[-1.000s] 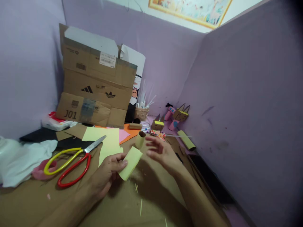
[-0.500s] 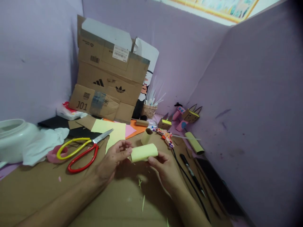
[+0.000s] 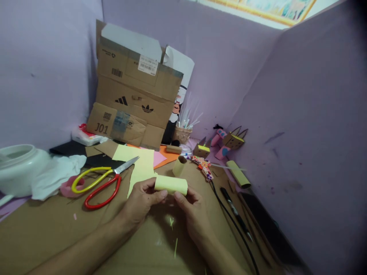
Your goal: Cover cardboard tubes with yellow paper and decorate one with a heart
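A short tube wrapped in pale yellow paper (image 3: pixel 171 185) is held level between my two hands above the cardboard-covered table. My left hand (image 3: pixel 145 198) grips its left end, the thumb along the lower front edge. At the other end, my right hand (image 3: pixel 190 204) closes on the tube with its thumb in front and fingers behind. Just beyond stands a second yellow tube (image 3: pixel 179 166), upright with a brown inside. Left of my hands lie scissors (image 3: pixel 114 173) with one yellow and one red handle, partly over pale yellow paper (image 3: pixel 142 168).
A patterned glue gun (image 3: pixel 203 166) with a black cord lies right of centre, near a black pen (image 3: pixel 235 214) and another yellow tube (image 3: pixel 238 174). A white pot (image 3: pixel 23 172) stands left. Flattened cardboard (image 3: pixel 137 88) leans on the back wall. Small paper scraps lie in front.
The tube has turned to lie more level and shifted slightly left. My thumbs have slid along its front edge, closer together.
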